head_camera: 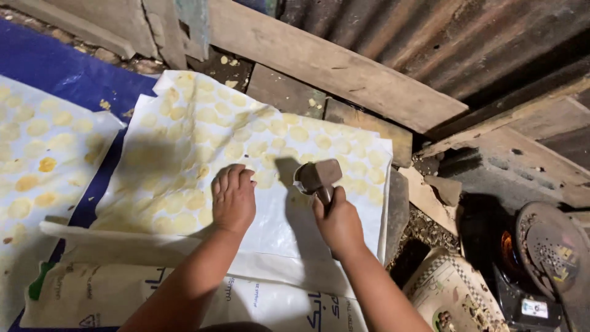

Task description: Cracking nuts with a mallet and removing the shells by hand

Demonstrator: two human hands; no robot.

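- Here, head view looks down on a white sheet point(289, 227) spread over rough wooden boards, its far and left parts dotted with rows of small pale-yellow discs point(203, 132).
- Left hand point(232, 198): palm down, fingers together and slightly curled, resting flat on the sheet at the near edge of the disc rows. It holds nothing.
- Right hand point(338, 222): closed in a fist around the handle of a ladle point(318, 176); the ladle's brownish bowl is tipped over the sheet just beyond the knuckles, at the bare white patch beside the discs. Whether the bowl touches the sheet cannot be told.
- The two hands lie near each other, with bare sheet between them.
- A second white sheet point(37, 160) with yellower discs lies to the left, on a blue tarp point(55, 64).
- A printed white sack point(153, 295) lies under the forearms, nearest the camera.
- Behind the sheet: a slanted wooden plank point(344, 67) and corrugated metal wall point(430, 37).
- Far right: a dark round pan point(550, 246) with an orange glow beside it, and a patterned bag point(448, 295) below.
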